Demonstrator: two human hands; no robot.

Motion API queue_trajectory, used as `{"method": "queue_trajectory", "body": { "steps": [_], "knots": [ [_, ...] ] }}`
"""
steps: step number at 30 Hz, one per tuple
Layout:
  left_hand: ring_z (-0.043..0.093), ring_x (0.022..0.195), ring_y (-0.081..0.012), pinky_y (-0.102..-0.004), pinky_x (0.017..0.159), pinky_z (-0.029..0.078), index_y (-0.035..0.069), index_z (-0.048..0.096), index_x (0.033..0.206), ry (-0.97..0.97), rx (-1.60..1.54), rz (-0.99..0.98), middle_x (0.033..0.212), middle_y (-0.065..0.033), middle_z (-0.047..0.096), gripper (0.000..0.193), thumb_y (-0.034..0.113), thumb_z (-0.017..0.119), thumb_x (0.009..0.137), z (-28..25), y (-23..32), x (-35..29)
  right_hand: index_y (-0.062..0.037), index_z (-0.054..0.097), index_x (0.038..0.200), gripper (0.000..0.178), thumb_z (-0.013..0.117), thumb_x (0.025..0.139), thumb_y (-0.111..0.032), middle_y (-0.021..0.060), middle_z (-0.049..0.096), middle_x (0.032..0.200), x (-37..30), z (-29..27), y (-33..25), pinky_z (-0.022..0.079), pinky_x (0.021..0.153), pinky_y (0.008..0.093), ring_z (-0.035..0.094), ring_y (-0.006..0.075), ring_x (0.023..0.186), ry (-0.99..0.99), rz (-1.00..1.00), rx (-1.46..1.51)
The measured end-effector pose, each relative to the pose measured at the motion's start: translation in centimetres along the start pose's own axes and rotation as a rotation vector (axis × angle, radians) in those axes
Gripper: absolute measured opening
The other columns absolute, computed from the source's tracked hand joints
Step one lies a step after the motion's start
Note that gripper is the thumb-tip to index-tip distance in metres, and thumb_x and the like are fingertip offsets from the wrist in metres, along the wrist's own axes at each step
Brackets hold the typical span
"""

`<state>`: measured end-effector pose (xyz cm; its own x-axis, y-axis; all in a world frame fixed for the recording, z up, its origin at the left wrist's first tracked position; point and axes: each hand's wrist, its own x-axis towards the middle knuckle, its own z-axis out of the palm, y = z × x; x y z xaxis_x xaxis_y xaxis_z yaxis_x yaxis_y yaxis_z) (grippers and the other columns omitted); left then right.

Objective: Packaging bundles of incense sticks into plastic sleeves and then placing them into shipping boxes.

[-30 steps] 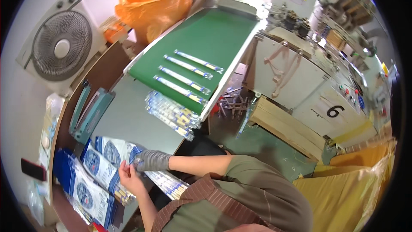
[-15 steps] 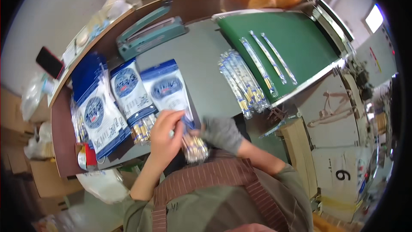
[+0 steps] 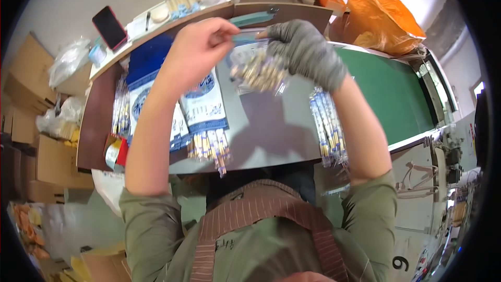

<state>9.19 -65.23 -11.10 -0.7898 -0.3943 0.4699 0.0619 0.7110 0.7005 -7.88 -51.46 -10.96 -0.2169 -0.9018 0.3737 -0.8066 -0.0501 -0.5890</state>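
Note:
Both hands are raised over the far part of the table, at a teal hand sealer. Between them a pouch hangs, bulging with slim clear-wrapped sticks; it is smeared by motion. My bare left hand pinches the pouch's left edge. My right hand, in a grey knit glove, is closed at its right edge. The sealer's base is mostly hidden behind hands and pouch. Below my left wrist lies a blue-and-white printed pouch, with stick ends poking out toward me.
Loose wrapped sticks lie beside my right forearm, next to a green board. Blue pouches are stacked at left under my arm. A phone leans at the back left. An orange bag stands at the back right.
Both hands have moved from the table's near edge up and away to the sealer, carrying the filled pouch. The head view has shifted too.

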Motion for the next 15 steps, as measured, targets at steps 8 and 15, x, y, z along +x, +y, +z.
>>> {"method": "queue_trajectory", "body": {
  "steps": [8, 15],
  "knots": [
    [0.063, 0.081, -0.0192, -0.0303, 0.07, 0.05, 0.0, 0.062, 0.096, 0.239, 0.266, 0.14, 0.095, -0.0121, 0.065, 0.012, 0.005, 0.058, 0.086, -2.1, -1.4, 2.4, -0.0086, 0.07, 0.099, 0.02, 0.057, 0.083, -0.011, 0.0005, 0.057, 0.06, 2.7, -1.0, 0.8, 0.041, 0.04, 0.0202, 0.051, 0.0052, 0.047, -0.047, 0.402, 0.149],
    [0.056, 0.111, -0.0295, -0.0335, 0.095, 0.042, -0.003, 0.047, 0.129, 0.364, 0.372, 0.221, 0.123, -0.0225, 0.056, 0.07, 0.038, 0.072, 0.078, 4.6, -3.7, 0.9, -0.0087, 0.069, 0.105, 0.022, 0.054, 0.088, -0.011, -0.0039, 0.059, 0.068, 5.8, 0.0, 2.0, 0.04, 0.048, 0.0166, 0.047, 0.0024, 0.052, 0.124, 0.284, 0.534]
  ]
}}
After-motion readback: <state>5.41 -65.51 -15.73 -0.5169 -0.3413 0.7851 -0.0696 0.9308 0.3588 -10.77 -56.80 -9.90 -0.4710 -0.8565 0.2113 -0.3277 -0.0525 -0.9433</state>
